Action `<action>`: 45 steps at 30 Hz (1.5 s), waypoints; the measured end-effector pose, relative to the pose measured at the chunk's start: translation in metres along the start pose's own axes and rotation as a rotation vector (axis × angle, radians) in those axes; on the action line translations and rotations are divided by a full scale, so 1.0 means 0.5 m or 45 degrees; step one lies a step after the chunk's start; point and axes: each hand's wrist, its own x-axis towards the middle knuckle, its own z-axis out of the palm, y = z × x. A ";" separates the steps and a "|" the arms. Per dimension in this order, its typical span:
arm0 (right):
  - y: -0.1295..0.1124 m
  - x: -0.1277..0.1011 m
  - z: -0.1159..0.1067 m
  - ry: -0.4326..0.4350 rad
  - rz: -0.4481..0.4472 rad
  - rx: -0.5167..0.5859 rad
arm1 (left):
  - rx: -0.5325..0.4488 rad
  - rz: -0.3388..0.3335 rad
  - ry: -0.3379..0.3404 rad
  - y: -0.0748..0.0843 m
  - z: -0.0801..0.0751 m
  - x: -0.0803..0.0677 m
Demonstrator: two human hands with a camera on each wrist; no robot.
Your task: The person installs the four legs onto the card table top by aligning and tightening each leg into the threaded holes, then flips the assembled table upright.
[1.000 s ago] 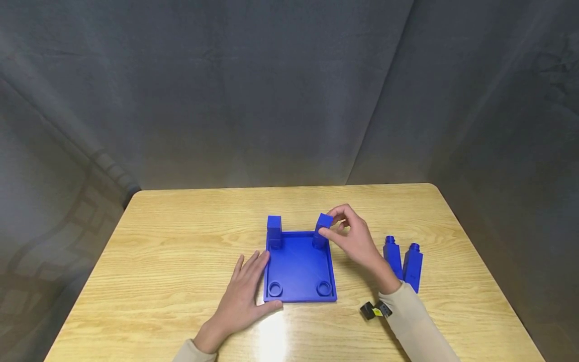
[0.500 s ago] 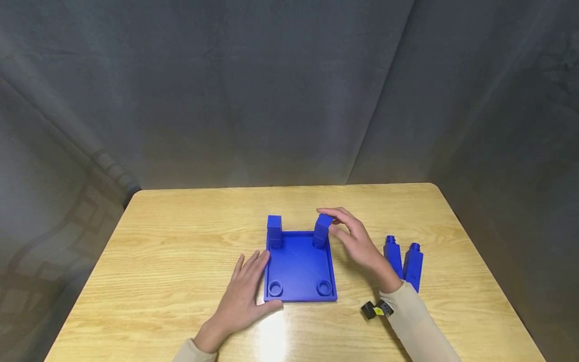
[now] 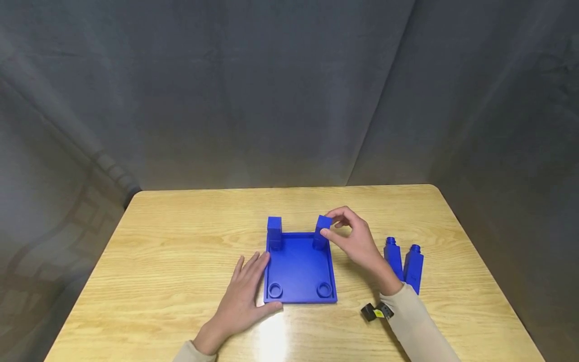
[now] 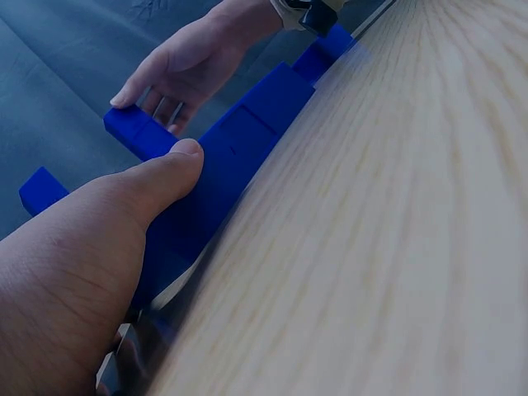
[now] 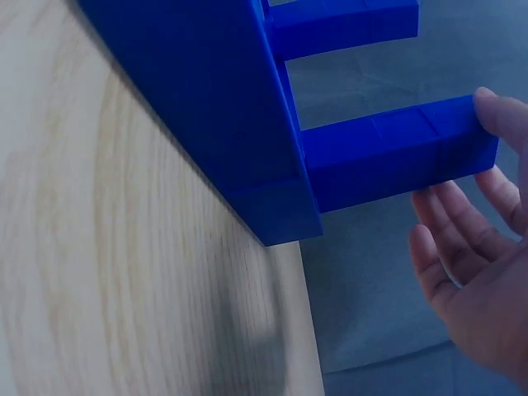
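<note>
Blue plate lies on the wooden table, with two pegs upright in its far corners. The right hand pinches the top of the far-right peg between thumb and fingers. The left hand lies flat, fingers spread, against the plate's left edge. Two spare pegs lie to the right.

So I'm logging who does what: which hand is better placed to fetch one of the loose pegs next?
Probably the right hand: the loose pegs lie beside its wrist, while the left hand rests against the base.
</note>
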 end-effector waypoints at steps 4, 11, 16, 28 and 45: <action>0.004 0.000 0.000 0.003 0.007 -0.017 | 0.000 -0.002 -0.002 0.000 0.001 0.002; 0.006 0.003 -0.002 -0.109 -0.152 -0.018 | -0.004 -0.011 -0.008 0.004 -0.003 0.003; 0.005 0.001 -0.006 -0.175 -0.174 0.017 | -0.008 -0.008 -0.007 0.006 -0.005 0.003; 0.009 0.003 -0.001 -0.098 -0.151 -0.032 | -0.010 0.000 0.003 0.004 -0.004 0.003; 0.006 0.005 0.015 0.078 -0.099 -0.056 | -0.020 -0.013 0.011 0.004 -0.005 0.007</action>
